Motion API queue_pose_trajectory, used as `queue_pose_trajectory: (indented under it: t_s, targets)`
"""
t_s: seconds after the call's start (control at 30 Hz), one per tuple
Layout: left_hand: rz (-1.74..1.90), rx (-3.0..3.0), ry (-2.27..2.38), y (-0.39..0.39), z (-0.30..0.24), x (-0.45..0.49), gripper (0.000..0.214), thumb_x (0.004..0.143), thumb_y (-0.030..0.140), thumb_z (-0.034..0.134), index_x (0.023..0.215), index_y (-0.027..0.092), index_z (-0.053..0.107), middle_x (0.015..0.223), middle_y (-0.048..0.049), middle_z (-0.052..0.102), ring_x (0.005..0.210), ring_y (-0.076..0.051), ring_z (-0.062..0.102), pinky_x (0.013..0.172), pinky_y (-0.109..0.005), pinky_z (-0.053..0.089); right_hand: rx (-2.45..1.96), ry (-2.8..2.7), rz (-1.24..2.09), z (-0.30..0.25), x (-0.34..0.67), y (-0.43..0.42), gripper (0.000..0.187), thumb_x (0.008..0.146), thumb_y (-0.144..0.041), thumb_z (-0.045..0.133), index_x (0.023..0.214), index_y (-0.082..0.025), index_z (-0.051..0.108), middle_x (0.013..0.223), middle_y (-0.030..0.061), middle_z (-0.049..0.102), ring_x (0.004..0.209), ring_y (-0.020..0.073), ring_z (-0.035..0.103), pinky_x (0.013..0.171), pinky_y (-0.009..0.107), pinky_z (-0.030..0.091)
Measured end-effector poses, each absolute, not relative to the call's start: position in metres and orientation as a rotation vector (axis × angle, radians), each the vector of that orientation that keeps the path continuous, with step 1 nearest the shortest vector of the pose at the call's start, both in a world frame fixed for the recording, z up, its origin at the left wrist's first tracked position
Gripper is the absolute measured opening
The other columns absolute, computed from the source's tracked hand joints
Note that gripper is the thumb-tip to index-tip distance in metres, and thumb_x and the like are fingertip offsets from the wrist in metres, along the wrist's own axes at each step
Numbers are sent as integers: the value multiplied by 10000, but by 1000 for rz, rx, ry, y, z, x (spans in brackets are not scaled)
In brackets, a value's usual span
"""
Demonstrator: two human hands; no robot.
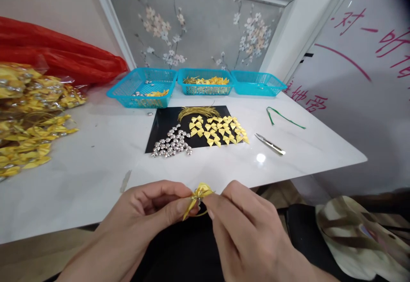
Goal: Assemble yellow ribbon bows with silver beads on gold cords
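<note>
A yellow ribbon bow [202, 189] is held up between my hands, just in front of the table edge. My left hand [160, 207] pinches it from the left with thumb and forefinger. From the right, my right hand [243, 220] closes its fingertips at the bow's middle on a thin gold cord, part of which loops below. A small silvery bit shows at the bow's centre, mostly hidden by fingers. Beyond lies a black mat [165, 119] bearing silver beads [173, 142], several yellow bows [224, 129] and a bundle of gold cords [198, 112].
Three blue baskets stand along the back: the left basket [141, 100], middle basket [208, 89] and right basket [256, 87]. Thread snips [270, 144] and a green ribbon [285, 117] lie to the right. Finished-looking yellow bows [28, 141] pile up at left, near red fabric [64, 55].
</note>
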State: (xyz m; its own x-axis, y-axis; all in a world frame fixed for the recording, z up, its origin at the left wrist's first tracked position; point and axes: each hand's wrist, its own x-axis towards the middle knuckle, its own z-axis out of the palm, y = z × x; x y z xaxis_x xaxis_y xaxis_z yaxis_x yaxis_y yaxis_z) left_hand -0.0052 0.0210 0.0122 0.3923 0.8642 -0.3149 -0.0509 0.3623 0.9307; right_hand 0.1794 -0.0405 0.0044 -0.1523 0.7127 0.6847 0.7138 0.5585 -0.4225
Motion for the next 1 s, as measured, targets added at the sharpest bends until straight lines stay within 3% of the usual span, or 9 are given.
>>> queue_pose_trajectory:
  t_s: [0.23,0.4,0.53,0.73,1.0]
  targets:
    - [796,1376,1100,19,9,-5,74,764,398,859,811,341,859,772,21,853,722,-170,817,679,-145,633,-1199,-1876,-12,6,180,-39,278,923,-32,475,945,-36,752,671,80,550,537,173,483,472,303,461]
    - [1070,1868,1251,11,8,0,113,814,334,770,832,413,849,763,94,853,633,-143,808,646,-123,627,-1231,-1858,48,9,180,-40,286,937,-46,446,833,-84,710,690,73,536,532,164,478,465,291,446]
    - [1194,2147,1297,8,4,1,124,834,315,739,872,385,834,785,100,856,641,-129,807,668,-104,612,-1234,-1830,146,8,179,-40,290,942,-54,433,839,-86,703,719,82,549,549,170,489,484,303,464]
    - [1167,2015,1355,8,5,2,88,873,380,714,899,370,798,814,108,858,659,-112,812,662,-62,590,-1199,-1722,278,3,175,-38,246,974,-87,484,940,-78,727,733,68,593,578,166,551,531,295,506]
    - [1045,1746,1232,13,2,-4,144,893,427,727,939,305,787,800,39,841,659,-155,806,649,-132,637,-1168,-1712,253,2,175,-37,242,985,-86,489,902,-85,716,718,54,582,584,152,531,536,276,488]
